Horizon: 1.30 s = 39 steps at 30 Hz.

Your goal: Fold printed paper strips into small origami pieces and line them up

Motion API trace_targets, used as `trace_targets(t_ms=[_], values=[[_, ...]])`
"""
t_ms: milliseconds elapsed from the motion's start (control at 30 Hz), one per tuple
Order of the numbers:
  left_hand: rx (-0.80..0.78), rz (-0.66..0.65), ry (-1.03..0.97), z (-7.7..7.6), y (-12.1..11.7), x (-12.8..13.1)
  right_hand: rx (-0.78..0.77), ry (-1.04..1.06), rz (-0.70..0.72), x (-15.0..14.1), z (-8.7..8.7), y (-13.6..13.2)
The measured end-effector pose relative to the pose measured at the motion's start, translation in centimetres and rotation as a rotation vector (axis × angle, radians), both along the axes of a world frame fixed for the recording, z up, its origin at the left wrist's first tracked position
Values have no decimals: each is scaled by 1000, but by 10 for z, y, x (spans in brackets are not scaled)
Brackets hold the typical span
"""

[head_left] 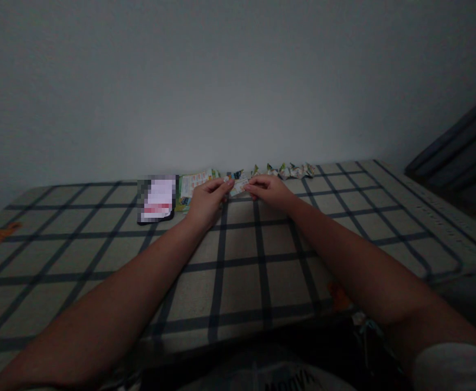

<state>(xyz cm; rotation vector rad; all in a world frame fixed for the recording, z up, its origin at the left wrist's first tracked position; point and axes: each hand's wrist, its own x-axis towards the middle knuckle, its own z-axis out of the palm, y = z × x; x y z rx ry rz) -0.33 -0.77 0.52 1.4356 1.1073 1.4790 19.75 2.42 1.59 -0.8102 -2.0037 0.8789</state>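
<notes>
Between my hands is a small printed paper piece (239,186), pale with fine marks. My left hand (208,198) pinches its left end between thumb and fingers. On the other side my right hand (269,190) grips the right end the same way. Behind my left hand lies a printed sheet (195,182) with green edges, partly covered by that hand. Several crumpled or folded paper pieces (297,171) stand in a row beyond my right hand. The dim light hides the fine detail of the paper.
A phone (158,198) with a lit, blurred screen lies left of the sheet. A checked cloth (238,282) covers the table, which meets a plain wall (238,92) at the back. Dark folded fabric (462,141) is at the far right.
</notes>
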Motion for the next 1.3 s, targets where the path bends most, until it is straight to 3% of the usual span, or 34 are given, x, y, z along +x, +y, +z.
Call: trace_targets(t_ms=[133, 300, 400, 600, 933, 1100, 1300], values=[[62, 16, 90, 6, 0, -4, -47, 82, -41, -1, -1, 2], [118, -1, 124, 7, 0, -3, -211, 217, 22, -2, -5, 6], [135, 26, 136, 7, -2, -1, -224, 275, 8, -1, -7, 9], [-43, -33, 92, 6, -4, 2, -31, 217, -107, 3, -4, 6], [-17, -145, -82, 2, -2, 1, 279, 25, -92, 7, 0, 8], [111, -103, 158, -2, 1, -2, 311, -32, -94, 8, 0, 8], [208, 46, 383, 4, 0, -11, 323, -35, -70, 7, 0, 5]])
